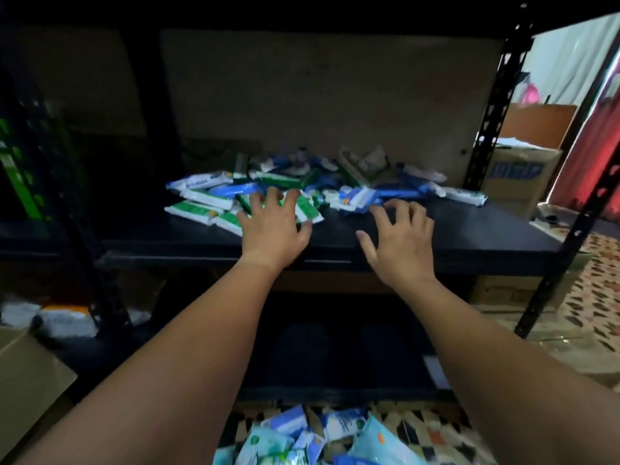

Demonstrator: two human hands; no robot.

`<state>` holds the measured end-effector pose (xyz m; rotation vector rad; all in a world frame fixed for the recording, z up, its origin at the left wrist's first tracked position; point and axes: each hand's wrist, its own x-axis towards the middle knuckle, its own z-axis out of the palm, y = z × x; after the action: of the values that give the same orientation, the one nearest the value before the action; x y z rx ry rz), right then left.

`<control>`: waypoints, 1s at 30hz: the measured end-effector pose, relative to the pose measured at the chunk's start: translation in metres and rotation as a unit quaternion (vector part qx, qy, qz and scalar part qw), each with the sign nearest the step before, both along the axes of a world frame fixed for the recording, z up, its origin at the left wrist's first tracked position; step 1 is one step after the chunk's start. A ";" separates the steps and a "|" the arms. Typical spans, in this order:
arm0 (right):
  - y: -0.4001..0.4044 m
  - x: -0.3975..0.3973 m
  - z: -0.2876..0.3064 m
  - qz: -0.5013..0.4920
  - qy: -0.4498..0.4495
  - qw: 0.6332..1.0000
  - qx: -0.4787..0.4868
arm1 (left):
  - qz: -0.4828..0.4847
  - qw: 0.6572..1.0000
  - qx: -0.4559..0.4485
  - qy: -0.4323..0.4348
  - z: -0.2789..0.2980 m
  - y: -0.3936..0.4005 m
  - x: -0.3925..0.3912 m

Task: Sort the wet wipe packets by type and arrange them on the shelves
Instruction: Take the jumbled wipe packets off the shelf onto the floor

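A mixed heap of wet wipe packets lies on the black shelf board [469,229]. Green-and-white packets [198,209] sit mostly at the left, blue-and-white packets [359,198] mostly at the right. My left hand [273,226] reaches over the green packets with its fingers spread, fingertips at or just above them. Just short of the blue packets, my right hand [399,243] hovers over the bare board, fingers spread and slightly bent. Neither hand holds a packet. More light blue packets [302,434] are piled on the floor at the bottom of the view.
Black perforated uprights [496,95] frame the shelf unit at the right. A lower dark shelf [335,350] lies beneath. A cardboard box [516,176] stands behind at right, another carton [27,370] at lower left. Green items [13,162] fill the neighbouring left shelf.
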<state>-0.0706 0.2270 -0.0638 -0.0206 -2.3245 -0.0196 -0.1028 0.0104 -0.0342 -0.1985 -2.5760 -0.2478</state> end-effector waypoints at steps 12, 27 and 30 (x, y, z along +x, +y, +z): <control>-0.015 -0.098 0.026 -0.014 -0.231 0.962 -0.142 | -0.011 0.976 -0.059 -0.211 0.014 0.022 -0.091; 0.002 -0.158 0.012 0.000 -0.251 0.947 -0.199 | 0.004 0.982 -0.069 -0.177 0.004 0.037 -0.149; 0.002 -0.158 0.013 -0.004 -0.253 0.947 -0.200 | 0.017 0.981 -0.073 -0.176 0.002 0.041 -0.150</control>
<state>-0.2288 0.2294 -0.0508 -0.2556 -2.8002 0.4981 -0.2530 0.0515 -0.0324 -0.1763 -2.9499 -0.0860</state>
